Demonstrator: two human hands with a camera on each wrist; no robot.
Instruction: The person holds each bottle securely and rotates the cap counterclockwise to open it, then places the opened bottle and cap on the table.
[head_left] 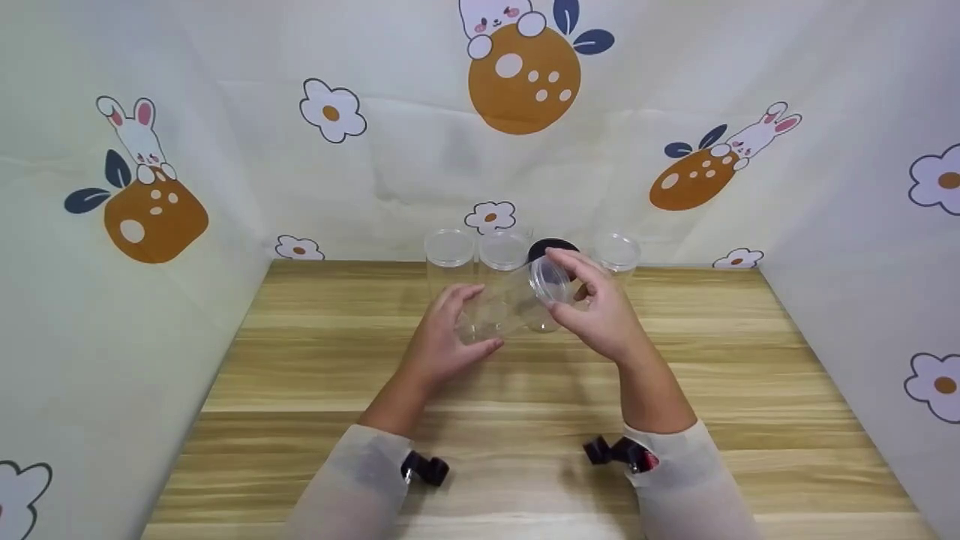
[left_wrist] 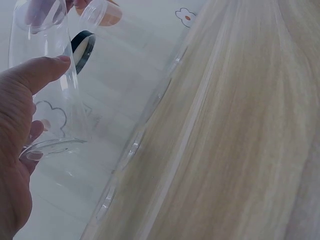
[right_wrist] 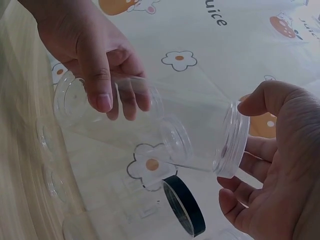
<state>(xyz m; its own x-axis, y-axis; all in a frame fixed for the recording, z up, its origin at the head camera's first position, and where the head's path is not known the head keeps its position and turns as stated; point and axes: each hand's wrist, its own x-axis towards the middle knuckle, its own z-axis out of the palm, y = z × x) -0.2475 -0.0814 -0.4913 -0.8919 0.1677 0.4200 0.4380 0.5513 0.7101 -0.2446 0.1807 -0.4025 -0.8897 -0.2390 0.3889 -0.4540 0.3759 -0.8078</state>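
Note:
A clear plastic jar (head_left: 517, 298) lies tilted between both hands, its ribbed rim to the right and its base to the left. My left hand (head_left: 444, 334) holds it round the base end, thumb on one side and fingers on the other in the left wrist view. My right hand (head_left: 600, 311) grips the rim end (right_wrist: 232, 140) between thumb and fingers. Just behind the right hand, a black lid (head_left: 553, 245) tops a standing clear jar. No lid shows on the held jar's mouth.
More clear jars stand in a row along the back of the wood-grain table (head_left: 315, 390), among them a left one (head_left: 450, 249), a second (head_left: 503, 251) and a right one (head_left: 618, 253). A printed cloth (head_left: 405, 165) rises behind and at both sides.

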